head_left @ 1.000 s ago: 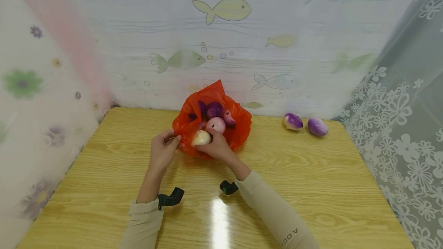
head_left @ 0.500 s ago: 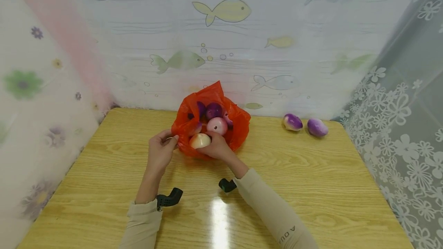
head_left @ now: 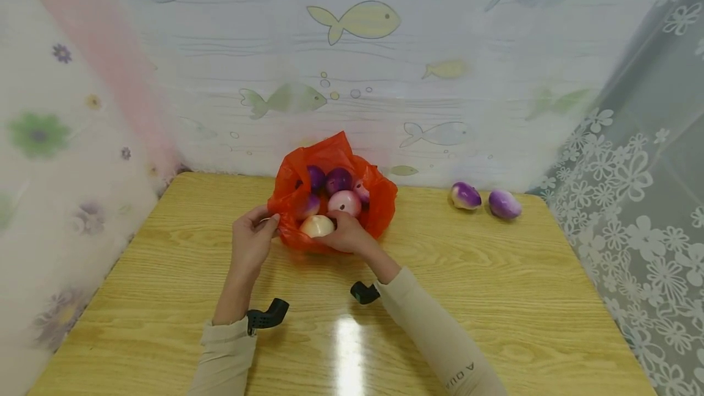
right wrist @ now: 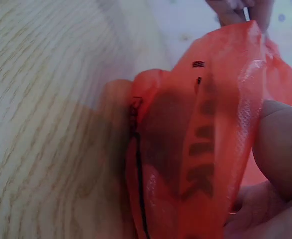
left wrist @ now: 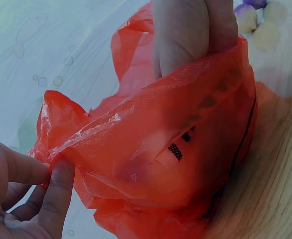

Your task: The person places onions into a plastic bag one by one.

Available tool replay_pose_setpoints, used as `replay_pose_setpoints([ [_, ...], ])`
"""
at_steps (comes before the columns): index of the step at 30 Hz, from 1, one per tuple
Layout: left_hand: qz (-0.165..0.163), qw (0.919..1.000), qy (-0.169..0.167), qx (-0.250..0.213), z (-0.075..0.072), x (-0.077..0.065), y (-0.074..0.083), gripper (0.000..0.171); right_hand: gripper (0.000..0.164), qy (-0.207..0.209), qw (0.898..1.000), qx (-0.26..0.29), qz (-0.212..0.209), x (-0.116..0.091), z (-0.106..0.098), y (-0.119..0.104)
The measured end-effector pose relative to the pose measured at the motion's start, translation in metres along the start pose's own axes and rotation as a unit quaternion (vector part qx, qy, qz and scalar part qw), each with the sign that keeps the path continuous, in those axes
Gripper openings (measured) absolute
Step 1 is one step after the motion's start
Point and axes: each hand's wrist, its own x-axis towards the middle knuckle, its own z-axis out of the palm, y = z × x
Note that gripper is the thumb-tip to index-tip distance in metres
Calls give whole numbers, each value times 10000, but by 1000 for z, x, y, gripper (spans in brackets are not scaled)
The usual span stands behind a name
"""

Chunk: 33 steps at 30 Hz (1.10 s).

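Observation:
A red plastic bag [head_left: 383, 200] stands with its mouth spread on the wooden table. My left hand [head_left: 252, 243] pinches the bag's left rim between thumb and fingers, as the left wrist view also shows. Inside the front of the bag, my right hand [head_left: 352, 236] holds a pale, cream-coloured onion [head_left: 316, 226] by its right side. Behind it in the bag lie a pink onion [head_left: 345, 201], a dark purple onion [head_left: 338, 181] and several others. In the right wrist view the bag's printed side [right wrist: 198, 149] hides the right fingertips and the onion.
Two purple-and-white onions [head_left: 465, 195] lie side by side at the table's back right. A curtain [head_left: 352, 60] with printed fish hangs right behind the back edge. Each wrist carries a black camera mount [head_left: 269, 313].
My right hand has lowered the pale onion slightly toward the front inside the bag. My left hand has drawn the bag's rim a little to the left, uncovering another purple onion.

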Motion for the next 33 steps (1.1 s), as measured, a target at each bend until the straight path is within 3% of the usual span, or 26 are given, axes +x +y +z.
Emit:
replay_pose_setpoints([
  [5,48,9999,83,-71,-1,1,-1,27,51,27,9998,-91,-152,-5,-6,-2],
  [8,86,9999,88,-95,-1,1,0,27,56,177,9997,6,-163,-9,-9,-2],
  [14,95,9999,61,-51,-2,1,0,28,67,384,9968,674,-179,-21,-19,-4],
  [20,89,10000,7,12,-2,-1,1,28,54,612,9898,1125,-628,-30,-31,-4],
  [26,58,10000,51,-33,-2,-2,2,27,40,997,9769,1471,-1183,-44,-49,-4],
  [33,24,10000,91,14,-3,-1,3,28,30,1648,9506,2021,-1685,-62,-67,10],
])
